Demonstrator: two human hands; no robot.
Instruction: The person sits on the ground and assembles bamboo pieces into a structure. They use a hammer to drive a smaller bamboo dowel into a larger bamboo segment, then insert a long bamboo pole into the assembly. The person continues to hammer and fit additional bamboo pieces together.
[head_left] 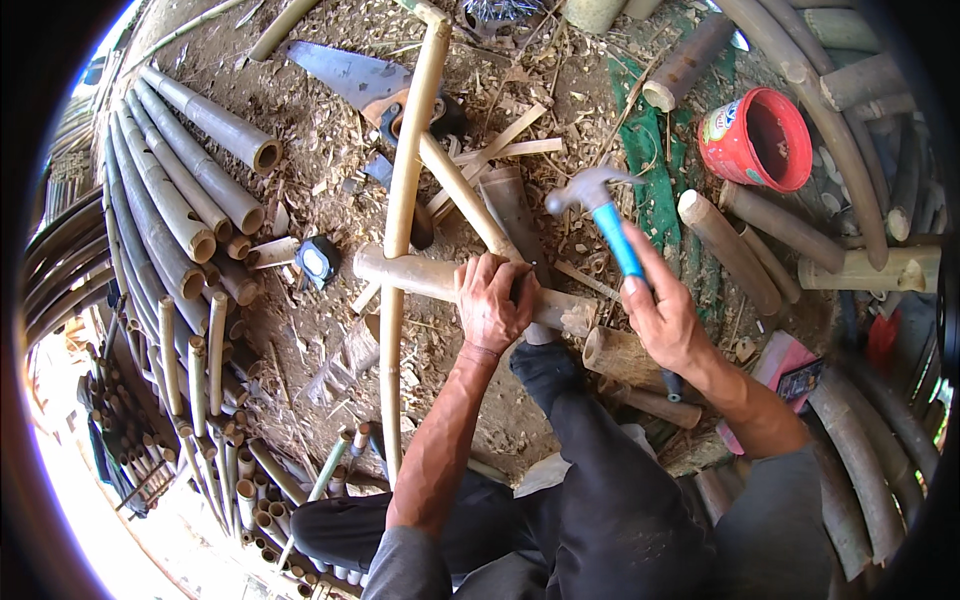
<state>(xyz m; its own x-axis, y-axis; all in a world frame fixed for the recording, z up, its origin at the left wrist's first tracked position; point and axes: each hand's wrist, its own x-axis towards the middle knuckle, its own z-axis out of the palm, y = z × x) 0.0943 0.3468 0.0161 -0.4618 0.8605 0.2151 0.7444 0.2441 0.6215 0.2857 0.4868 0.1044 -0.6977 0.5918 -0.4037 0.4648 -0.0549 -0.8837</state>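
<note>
My left hand (493,300) is closed over a short, thick bamboo piece (420,273) lying crosswise in front of me. A thinner bamboo stick (465,193) slants down to meet that piece right by my knuckles. Under its left part runs a long, pale bamboo pole (403,190), pointing away from me. In my right hand (662,315) is a claw hammer (612,228) with a blue handle, raised to the right of the bamboo, its metal head apart from it. Whether my left fingers pinch anything small is hidden.
A handsaw (350,75) lies beyond the pole, and a tape measure (317,260) sits left of it. Bamboo lengths (180,160) are stacked at left. A red bucket (770,140) stands at far right, near more bamboo pieces (728,250). A phone (800,380) rests at right.
</note>
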